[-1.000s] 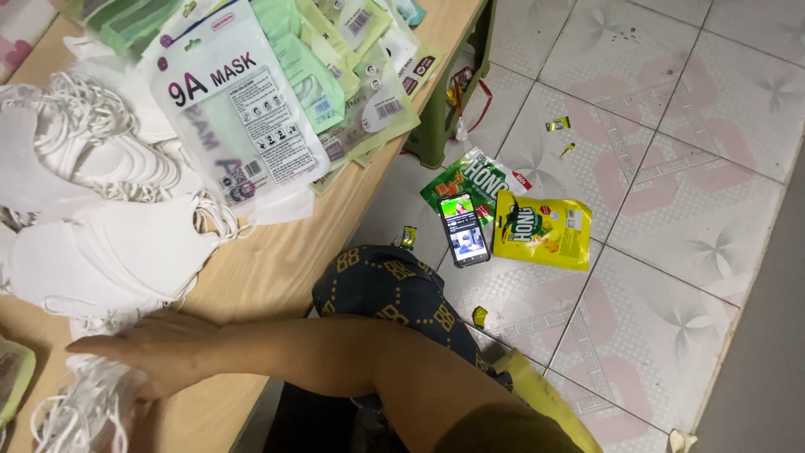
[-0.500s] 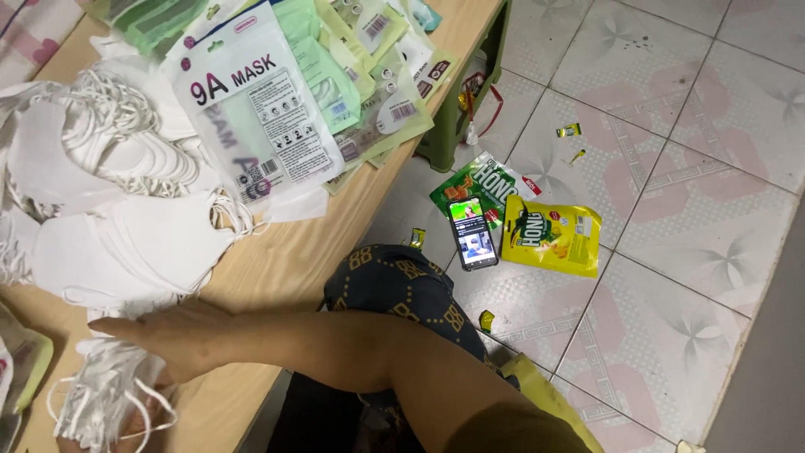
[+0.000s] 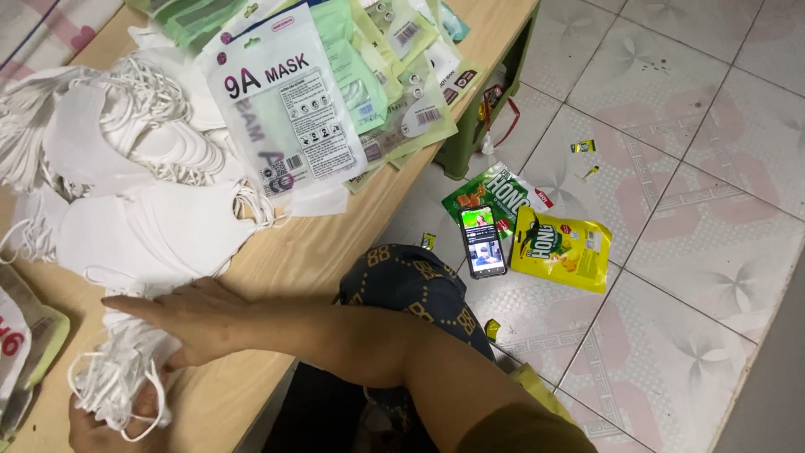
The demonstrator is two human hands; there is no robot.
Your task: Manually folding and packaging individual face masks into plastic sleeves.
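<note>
At the left edge of the wooden desk [image 3: 310,252], a small stack of white cloth face masks with looped ear strings [image 3: 117,377] lies between both hands. The left hand [image 3: 101,428] grips it from below, fingers closed on the loops; the right hand [image 3: 184,315] presses flat on top, open. The stack looks light, soft and floppy, best held by the folded bodies. Farther right, clear printed pouches [image 3: 285,109] hold green masks.

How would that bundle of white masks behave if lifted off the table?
Probably floppy: the bundle of white masks sags under the right hand, loops dangling. Likely light, thin fabric. Loose ear loops may snag or let masks slip out.
</note>
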